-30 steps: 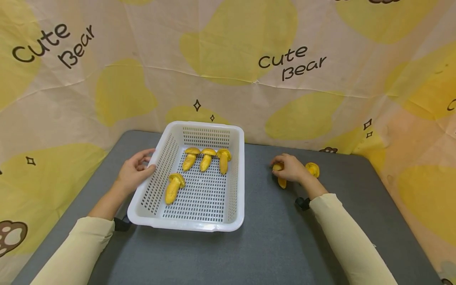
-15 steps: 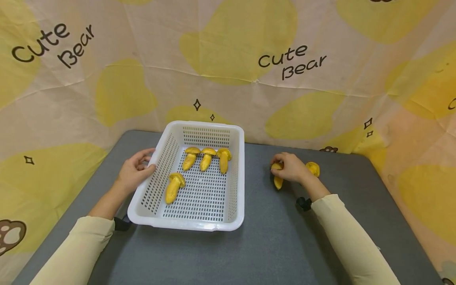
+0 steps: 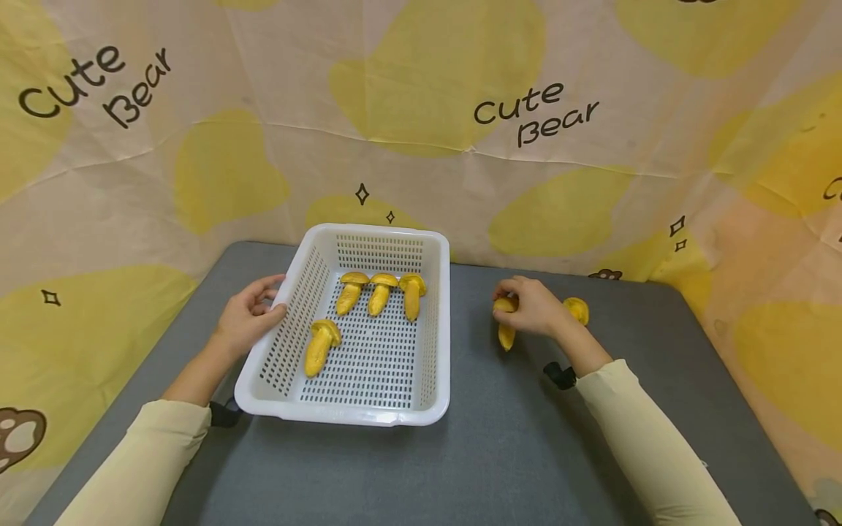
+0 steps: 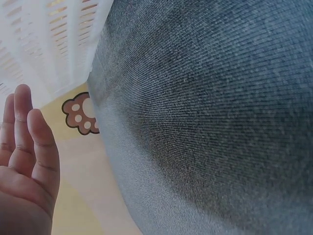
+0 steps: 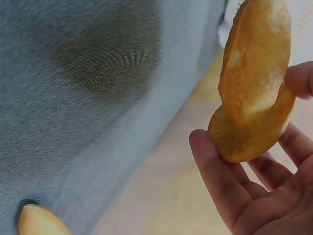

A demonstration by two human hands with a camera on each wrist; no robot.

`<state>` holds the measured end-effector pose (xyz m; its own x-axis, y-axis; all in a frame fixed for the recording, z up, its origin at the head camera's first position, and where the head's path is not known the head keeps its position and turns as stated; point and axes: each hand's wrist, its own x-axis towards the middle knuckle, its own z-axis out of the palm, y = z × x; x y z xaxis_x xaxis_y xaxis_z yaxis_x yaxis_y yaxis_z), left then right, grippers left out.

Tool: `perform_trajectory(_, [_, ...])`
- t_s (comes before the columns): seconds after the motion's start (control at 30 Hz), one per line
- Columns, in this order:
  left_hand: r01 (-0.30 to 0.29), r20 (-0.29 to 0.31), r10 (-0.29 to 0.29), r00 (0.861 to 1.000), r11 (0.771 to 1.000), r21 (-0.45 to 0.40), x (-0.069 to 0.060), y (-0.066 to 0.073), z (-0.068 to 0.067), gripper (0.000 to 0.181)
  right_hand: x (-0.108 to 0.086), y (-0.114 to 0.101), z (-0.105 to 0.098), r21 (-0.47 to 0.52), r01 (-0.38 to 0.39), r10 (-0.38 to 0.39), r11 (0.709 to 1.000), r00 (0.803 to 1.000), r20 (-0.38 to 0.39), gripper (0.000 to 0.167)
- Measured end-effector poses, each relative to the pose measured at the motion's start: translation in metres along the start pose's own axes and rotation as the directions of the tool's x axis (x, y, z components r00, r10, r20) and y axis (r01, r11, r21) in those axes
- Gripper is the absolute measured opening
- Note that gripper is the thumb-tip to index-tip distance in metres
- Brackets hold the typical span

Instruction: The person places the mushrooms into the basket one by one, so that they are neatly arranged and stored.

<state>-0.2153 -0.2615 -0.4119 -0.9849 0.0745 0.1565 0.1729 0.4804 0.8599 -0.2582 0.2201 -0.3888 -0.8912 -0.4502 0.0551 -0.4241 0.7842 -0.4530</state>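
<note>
My right hand (image 3: 531,308) pinches a yellow mushroom (image 3: 506,337) by its cap, to the right of the white basket (image 3: 338,414). Seen from the right wrist, the mushroom's thick stem (image 5: 257,54) points up and the thumb and fingers surround the cap, with the mushroom raised off the table. My left hand (image 3: 245,320) touches the left side of the basket, its fingers fairly straight in the left wrist view. Several similar mushrooms lie in the basket: a row at the back and a single mushroom (image 3: 320,349) nearer the front left.
Another yellow mushroom (image 3: 576,310) lies on the grey table (image 3: 487,453) behind my right wrist, partly hidden in the head view. A cloth backdrop (image 3: 421,109) with yellow patches and "Cute Bear" lettering rises behind the table.
My right hand has shifted slightly left with the mushroom, whose stem now hangs more plainly below the fingers. The left hand and the basket stay in place.
</note>
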Motion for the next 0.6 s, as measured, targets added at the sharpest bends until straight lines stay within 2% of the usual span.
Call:
perform_trajectory(0.4, [0.006, 0.000, -0.006, 1.000, 1.000, 0.016, -0.001, 0.002, 0.000, 0.053, -0.003, -0.017, -0.013, 0.031, 0.044, -0.042, 0.999, 0.998, -0.054, 0.025])
perform_trajectory(0.6, [0.005, 0.008, -0.005, 1.000, 1.000, 0.012, -0.001, 0.003, 0.000, 0.055, -0.002, -0.032, -0.021, 0.062, 0.095, -0.090, 0.994, 0.993, -0.076, 0.022])
